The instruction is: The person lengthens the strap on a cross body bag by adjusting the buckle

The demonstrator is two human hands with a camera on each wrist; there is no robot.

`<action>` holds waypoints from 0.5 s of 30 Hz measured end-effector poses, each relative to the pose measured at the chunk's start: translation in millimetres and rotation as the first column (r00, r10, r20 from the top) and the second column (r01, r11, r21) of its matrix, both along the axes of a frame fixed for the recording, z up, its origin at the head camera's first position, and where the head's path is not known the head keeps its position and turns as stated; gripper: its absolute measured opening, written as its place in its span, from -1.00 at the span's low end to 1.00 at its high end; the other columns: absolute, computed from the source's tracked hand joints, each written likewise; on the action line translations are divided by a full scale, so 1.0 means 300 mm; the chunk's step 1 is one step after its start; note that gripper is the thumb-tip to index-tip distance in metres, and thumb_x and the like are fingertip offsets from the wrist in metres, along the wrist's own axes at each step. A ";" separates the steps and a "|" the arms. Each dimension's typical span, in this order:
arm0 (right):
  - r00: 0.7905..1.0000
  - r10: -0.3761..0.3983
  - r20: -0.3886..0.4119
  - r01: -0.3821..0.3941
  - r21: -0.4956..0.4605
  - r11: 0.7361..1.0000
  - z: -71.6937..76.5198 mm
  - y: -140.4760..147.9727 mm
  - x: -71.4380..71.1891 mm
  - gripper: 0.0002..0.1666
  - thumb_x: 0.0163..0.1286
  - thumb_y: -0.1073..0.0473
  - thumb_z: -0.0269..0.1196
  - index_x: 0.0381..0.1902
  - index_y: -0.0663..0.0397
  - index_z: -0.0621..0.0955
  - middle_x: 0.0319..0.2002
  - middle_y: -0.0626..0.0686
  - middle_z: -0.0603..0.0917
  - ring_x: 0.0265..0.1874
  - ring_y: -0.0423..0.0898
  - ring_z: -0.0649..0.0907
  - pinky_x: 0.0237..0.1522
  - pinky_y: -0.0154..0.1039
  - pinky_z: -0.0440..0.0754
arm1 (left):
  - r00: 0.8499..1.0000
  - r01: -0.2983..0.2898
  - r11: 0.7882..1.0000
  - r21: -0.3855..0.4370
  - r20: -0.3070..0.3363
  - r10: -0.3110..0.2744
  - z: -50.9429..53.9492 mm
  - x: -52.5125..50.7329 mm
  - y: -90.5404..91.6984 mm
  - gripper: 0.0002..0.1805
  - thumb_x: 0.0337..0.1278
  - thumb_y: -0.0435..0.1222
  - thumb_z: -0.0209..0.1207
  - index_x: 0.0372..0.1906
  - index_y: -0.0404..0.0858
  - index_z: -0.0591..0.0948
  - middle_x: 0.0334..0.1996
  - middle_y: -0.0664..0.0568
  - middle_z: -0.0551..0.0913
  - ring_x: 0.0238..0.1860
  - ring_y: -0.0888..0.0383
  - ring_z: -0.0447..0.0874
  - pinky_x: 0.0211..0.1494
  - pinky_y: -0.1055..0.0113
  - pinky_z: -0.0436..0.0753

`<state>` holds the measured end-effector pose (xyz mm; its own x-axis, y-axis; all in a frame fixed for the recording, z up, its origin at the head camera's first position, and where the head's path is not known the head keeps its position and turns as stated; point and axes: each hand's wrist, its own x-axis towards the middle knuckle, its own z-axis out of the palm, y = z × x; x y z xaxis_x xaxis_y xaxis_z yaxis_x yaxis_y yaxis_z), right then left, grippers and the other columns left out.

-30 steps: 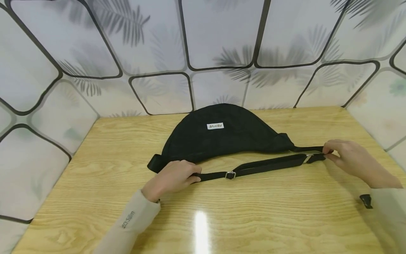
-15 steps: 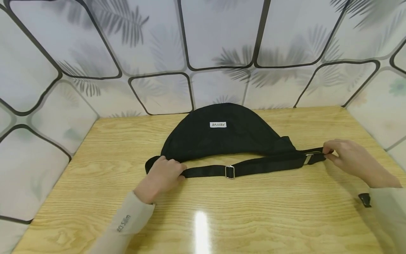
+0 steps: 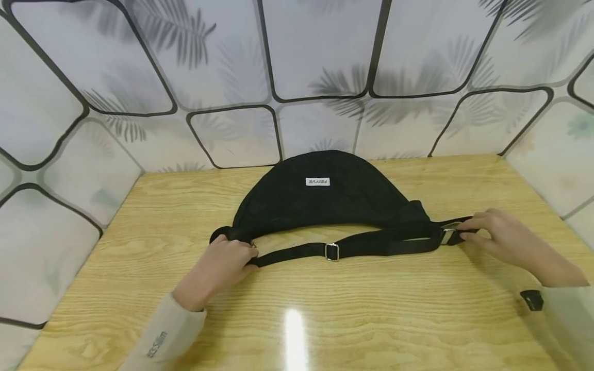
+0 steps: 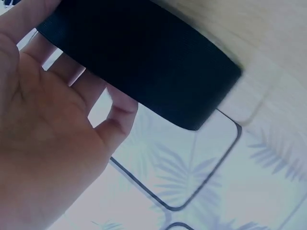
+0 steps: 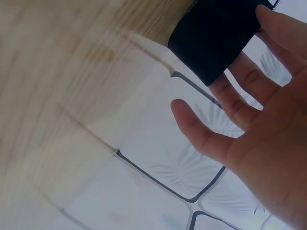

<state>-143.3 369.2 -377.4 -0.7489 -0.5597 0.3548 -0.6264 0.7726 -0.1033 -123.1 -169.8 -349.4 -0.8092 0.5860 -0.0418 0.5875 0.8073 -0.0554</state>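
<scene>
A black waist bag (image 3: 325, 203) with a small white label lies flat at the back of the table, its curved side toward the wall. In front of it runs its black strap (image 3: 364, 248), with a metal slider (image 3: 331, 252) near the middle and another metal fitting (image 3: 447, 236) at the right. My left hand (image 3: 218, 270) holds the strap by the bag's left end; in the left wrist view a wide loop of webbing (image 4: 144, 62) sticks out past the fingers. My right hand (image 3: 503, 239) pinches the strap's folded right end (image 5: 213, 38), little finger held away.
The wood-grain table (image 3: 394, 319) reaches to a patterned covering (image 3: 320, 51) that stands along the back and both sides. A small black piece (image 3: 532, 300) shows at the right sleeve's cuff.
My left hand has moved left and slightly nearer with the strap, passing the bag's left end. The right hand has shifted slightly down and left, and the strap there sags a bit.
</scene>
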 end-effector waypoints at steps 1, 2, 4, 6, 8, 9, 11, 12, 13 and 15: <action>1.000 -0.001 -0.003 0.001 0.004 1.000 -0.001 0.002 0.004 -0.85 0.11 0.37 0.50 -0.32 0.19 0.78 -0.36 0.02 0.74 -0.36 0.08 0.65 -0.32 0.06 0.60 | 1.000 0.001 1.000 -0.005 -0.003 -0.001 -0.001 0.007 -0.010 -0.84 0.12 -0.14 0.45 -0.41 -0.08 0.69 -0.50 0.17 0.64 -0.51 0.26 0.51 -0.34 0.24 0.37; 1.000 -0.005 0.007 0.005 0.009 1.000 -0.003 0.004 0.007 -0.85 0.10 0.39 0.49 -0.32 0.19 0.77 -0.36 0.01 0.74 -0.37 0.05 0.66 -0.34 0.01 0.61 | 1.000 0.002 1.000 -0.009 -0.001 -0.002 -0.001 0.014 -0.021 -0.82 0.12 -0.14 0.45 -0.42 -0.08 0.69 -0.52 0.17 0.64 -0.52 0.26 0.51 -0.34 0.22 0.40; 0.999 -0.014 0.052 0.013 0.019 1.000 -0.004 0.006 0.017 -0.81 0.08 0.43 0.49 -0.30 0.19 0.77 -0.35 0.00 0.75 -0.37 -0.02 0.69 -0.36 -0.06 0.64 | 1.000 -0.006 1.000 -0.010 0.010 0.006 -0.002 0.028 -0.046 -0.83 0.11 -0.13 0.46 -0.42 -0.08 0.71 -0.52 0.17 0.64 -0.51 0.24 0.54 -0.33 0.19 0.44; 0.996 -0.016 0.090 0.015 0.020 1.000 -0.004 0.010 0.027 -0.74 0.04 0.48 0.49 -0.28 0.17 0.76 -0.34 0.01 0.77 -0.37 -0.12 0.71 -0.39 -0.12 0.66 | 0.999 -0.016 1.000 -0.013 0.028 0.017 -0.002 0.043 -0.074 -0.83 0.10 -0.12 0.46 -0.41 -0.09 0.74 -0.53 0.18 0.65 -0.50 0.24 0.57 -0.31 0.17 0.49; 0.991 -0.007 0.131 0.007 0.003 1.000 -0.005 0.013 0.035 -0.69 0.05 0.51 0.47 -0.22 0.20 0.76 -0.32 0.06 0.78 -0.38 -0.24 0.70 -0.42 -0.21 0.64 | 0.998 -0.034 0.999 -0.011 0.052 0.034 -0.002 0.059 -0.104 -0.82 0.10 -0.09 0.46 -0.42 -0.08 0.76 -0.53 0.21 0.66 -0.51 0.25 0.56 -0.28 0.15 0.48; 0.990 0.003 0.141 -0.001 -0.010 1.000 -0.005 0.014 0.039 -0.66 0.04 0.53 0.46 -0.19 0.21 0.75 -0.31 0.09 0.78 -0.39 -0.31 0.66 -0.44 -0.26 0.61 | 0.996 -0.047 0.999 -0.003 0.071 0.047 -0.002 0.068 -0.118 -0.81 0.11 -0.07 0.45 -0.44 -0.07 0.76 -0.56 0.23 0.64 -0.53 0.26 0.55 -0.26 0.14 0.46; 0.988 0.022 0.152 -0.017 -0.031 0.999 -0.007 0.017 0.048 -0.63 0.05 0.54 0.45 -0.15 0.23 0.75 -0.29 0.12 0.78 -0.36 -0.39 0.63 -0.45 -0.33 0.57 | 0.991 -0.076 0.997 0.023 0.108 0.073 -0.001 0.087 -0.145 -0.80 0.12 -0.03 0.43 -0.43 -0.05 0.77 -0.57 0.27 0.65 -0.56 0.31 0.51 -0.19 0.10 0.45; 0.987 0.030 0.156 -0.024 -0.040 0.999 -0.008 0.017 0.051 -0.61 0.04 0.55 0.45 -0.13 0.22 0.75 -0.27 0.10 0.79 -0.34 -0.43 0.62 -0.43 -0.38 0.55 | 0.989 -0.090 0.995 0.037 0.123 0.085 -0.001 0.096 -0.159 -0.78 0.13 -0.01 0.42 -0.47 -0.03 0.75 -0.61 0.29 0.61 -0.58 0.33 0.47 -0.18 0.08 0.43; 0.986 0.043 0.161 -0.036 -0.048 0.998 -0.009 0.017 0.055 -0.58 0.03 0.56 0.45 -0.12 0.20 0.75 -0.24 0.06 0.79 -0.32 -0.43 0.62 -0.41 -0.42 0.55 | 0.986 -0.107 0.993 0.045 0.137 0.100 0.000 0.106 -0.172 -0.74 0.15 0.02 0.40 -0.52 -0.01 0.71 -0.66 0.30 0.56 -0.61 0.35 0.41 -0.18 0.08 0.40; 0.982 0.083 0.170 -0.073 -0.068 0.995 -0.011 0.018 0.061 -0.56 -0.01 0.58 0.45 -0.14 0.17 0.75 -0.21 -0.06 0.78 -0.29 -0.42 0.63 -0.38 -0.47 0.55 | 0.980 -0.136 0.989 0.058 0.157 0.126 0.002 0.124 -0.198 -0.67 0.19 0.07 0.36 -0.57 0.02 0.64 -0.73 0.32 0.45 -0.65 0.36 0.32 -0.20 0.09 0.39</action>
